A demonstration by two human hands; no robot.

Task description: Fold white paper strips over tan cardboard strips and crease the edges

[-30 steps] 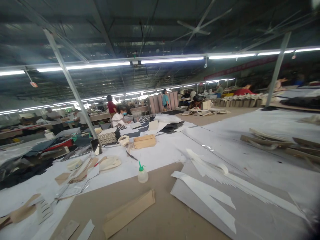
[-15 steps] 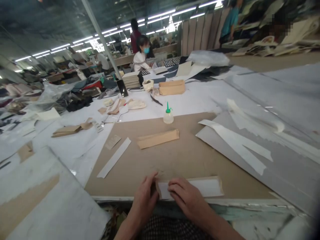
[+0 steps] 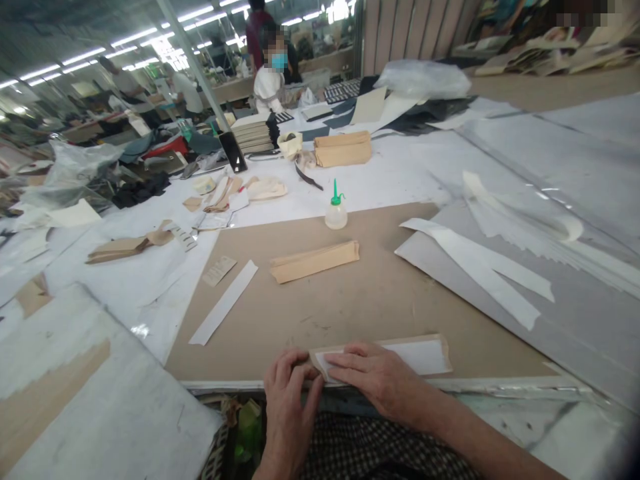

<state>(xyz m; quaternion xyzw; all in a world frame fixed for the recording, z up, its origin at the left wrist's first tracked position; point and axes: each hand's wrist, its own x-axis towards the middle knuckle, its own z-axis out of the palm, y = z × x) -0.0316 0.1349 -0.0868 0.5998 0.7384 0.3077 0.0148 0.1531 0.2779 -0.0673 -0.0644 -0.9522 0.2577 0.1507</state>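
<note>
Head view: the white-lined strip lies along the counter's near edge, partly hidden under the right hand; the left hand curls at its left end. I cannot tell whether either grip is closed. Brown board spreads beyond.

Setting: workshop, factory-floor type. Evidence: rows of strip lights at 10 o'clock; co-worker in white at 11; bundled tan pieces at 12, stacked on a broad white-covered surface.
</note>
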